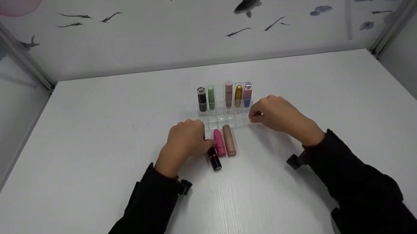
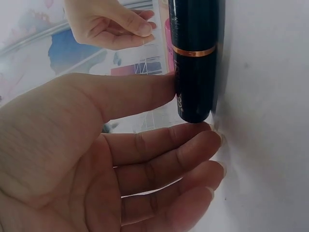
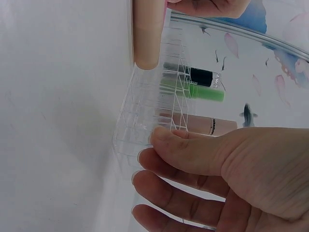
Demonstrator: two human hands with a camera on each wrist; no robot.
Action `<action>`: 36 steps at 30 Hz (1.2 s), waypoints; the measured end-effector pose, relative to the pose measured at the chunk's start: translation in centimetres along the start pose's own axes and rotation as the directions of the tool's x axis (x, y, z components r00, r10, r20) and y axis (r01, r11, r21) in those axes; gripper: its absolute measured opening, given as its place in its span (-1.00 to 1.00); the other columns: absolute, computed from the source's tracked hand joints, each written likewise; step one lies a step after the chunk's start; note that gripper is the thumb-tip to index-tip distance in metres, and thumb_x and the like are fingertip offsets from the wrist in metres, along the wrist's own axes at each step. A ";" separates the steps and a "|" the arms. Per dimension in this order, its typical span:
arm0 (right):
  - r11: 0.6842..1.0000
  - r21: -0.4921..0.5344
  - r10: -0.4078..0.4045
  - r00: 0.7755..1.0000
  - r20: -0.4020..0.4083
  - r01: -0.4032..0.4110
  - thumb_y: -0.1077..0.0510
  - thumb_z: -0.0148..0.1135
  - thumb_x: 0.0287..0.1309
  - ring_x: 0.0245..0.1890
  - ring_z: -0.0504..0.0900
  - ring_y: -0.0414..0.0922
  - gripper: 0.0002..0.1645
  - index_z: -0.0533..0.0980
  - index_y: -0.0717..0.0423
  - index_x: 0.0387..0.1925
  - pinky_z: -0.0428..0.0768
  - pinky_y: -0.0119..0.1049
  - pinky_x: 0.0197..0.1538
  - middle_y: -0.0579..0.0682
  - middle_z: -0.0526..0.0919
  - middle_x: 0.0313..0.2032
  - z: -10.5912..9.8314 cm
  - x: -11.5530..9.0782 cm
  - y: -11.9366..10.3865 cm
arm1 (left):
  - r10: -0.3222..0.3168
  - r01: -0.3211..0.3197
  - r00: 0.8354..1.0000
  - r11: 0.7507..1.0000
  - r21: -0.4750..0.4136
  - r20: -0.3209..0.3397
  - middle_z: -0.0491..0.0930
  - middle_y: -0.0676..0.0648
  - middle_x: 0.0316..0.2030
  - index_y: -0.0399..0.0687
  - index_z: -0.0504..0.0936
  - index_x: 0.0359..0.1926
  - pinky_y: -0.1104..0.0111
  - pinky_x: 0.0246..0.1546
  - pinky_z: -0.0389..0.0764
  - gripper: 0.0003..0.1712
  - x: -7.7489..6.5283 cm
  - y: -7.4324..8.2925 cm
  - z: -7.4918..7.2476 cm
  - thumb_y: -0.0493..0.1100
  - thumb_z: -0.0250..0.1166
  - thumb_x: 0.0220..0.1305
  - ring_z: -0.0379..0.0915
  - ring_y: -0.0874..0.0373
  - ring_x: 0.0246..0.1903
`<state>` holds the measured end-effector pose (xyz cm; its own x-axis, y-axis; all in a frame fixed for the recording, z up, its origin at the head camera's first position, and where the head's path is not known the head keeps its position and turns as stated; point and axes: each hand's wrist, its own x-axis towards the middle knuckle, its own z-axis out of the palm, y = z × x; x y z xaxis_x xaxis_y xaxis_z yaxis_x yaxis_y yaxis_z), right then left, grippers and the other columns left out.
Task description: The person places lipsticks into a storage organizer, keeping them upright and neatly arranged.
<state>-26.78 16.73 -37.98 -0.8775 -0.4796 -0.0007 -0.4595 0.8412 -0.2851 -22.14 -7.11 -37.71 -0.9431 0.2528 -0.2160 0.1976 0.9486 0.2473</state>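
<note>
My left hand (image 1: 186, 139) is at the far end of a black lipstick tube (image 1: 215, 160) that lies on the table. In the left wrist view the thumb presses the side of the tube, which has a gold band (image 2: 194, 51), and the forefinger touches its end. A pink tube (image 1: 219, 143) and a beige tube (image 1: 229, 140) lie beside it. Behind them stands a clear compartment rack (image 1: 227, 123). At its right end my right hand (image 1: 277, 113) pinches the rack's edge between thumb and forefinger.
In the rack's back row stand a black tube (image 1: 202, 99), a green tube (image 1: 211, 96), a light pinkish tube (image 1: 229, 93), a gold tube (image 1: 238, 95) and a pink-and-blue tube (image 1: 247, 93). Printed panels (image 1: 186, 29) border the white table (image 1: 119, 113).
</note>
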 end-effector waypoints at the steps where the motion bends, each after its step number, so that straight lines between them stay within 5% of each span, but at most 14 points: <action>1: 1.000 0.002 -0.001 1.000 -0.001 0.001 0.24 0.27 0.12 -0.40 0.55 -0.13 -0.88 0.70 0.10 -0.32 0.52 -0.23 -0.27 -0.01 0.73 -0.34 0.0 0.0 0.0 | 0.002 -0.002 1.000 1.000 0.003 -0.001 0.20 0.07 -0.76 -0.05 0.48 -0.66 0.38 -0.67 0.20 -0.54 0.0 0.0 0.0 0.17 0.28 0.14 0.22 0.19 -0.66; 13: 1.000 -0.007 -0.009 1.000 -0.001 0.009 0.24 0.28 0.11 -0.40 0.55 -0.12 -0.89 0.70 0.10 -0.32 0.54 -0.22 -0.26 0.00 0.72 -0.35 -0.1 -0.1 0.0 | -0.062 0.064 0.997 0.997 0.040 -0.050 0.13 0.05 -0.73 -0.06 0.48 -0.62 0.35 -0.66 0.15 -0.43 -0.4 -0.1 0.0 0.33 0.28 0.06 0.17 0.16 -0.64; 23: 1.000 0.013 0.008 1.000 0.019 -0.009 0.25 0.27 0.12 -0.41 0.52 -0.12 -0.88 0.70 0.10 -0.31 0.51 -0.25 -0.29 -0.01 0.72 -0.36 -0.1 -0.1 0.0 | -0.126 0.118 0.987 0.990 0.080 0.097 0.33 0.01 -0.70 -0.04 0.45 -0.65 0.33 -0.64 0.25 -0.35 -0.1 -0.4 0.4 0.42 0.08 0.16 0.31 0.13 -0.61; 36: 1.000 0.014 0.019 1.000 0.022 -0.019 0.25 0.27 0.12 -0.42 0.53 -0.12 -0.87 0.70 0.10 -0.30 0.51 -0.25 -0.29 0.01 0.73 -0.34 -0.1 -0.1 0.0 | -0.100 0.093 0.984 0.994 0.052 0.146 0.37 -0.03 -0.60 -0.05 0.45 -0.62 0.30 -0.60 0.29 -0.44 0.1 -0.4 0.4 0.22 -0.06 0.33 0.30 0.11 -0.56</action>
<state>-26.71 16.75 -37.91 -0.8826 -0.4693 -0.0272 -0.4410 0.8466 -0.2980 -22.19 -7.36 -38.25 -0.9091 0.1816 -0.3749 0.1224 0.9767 0.1764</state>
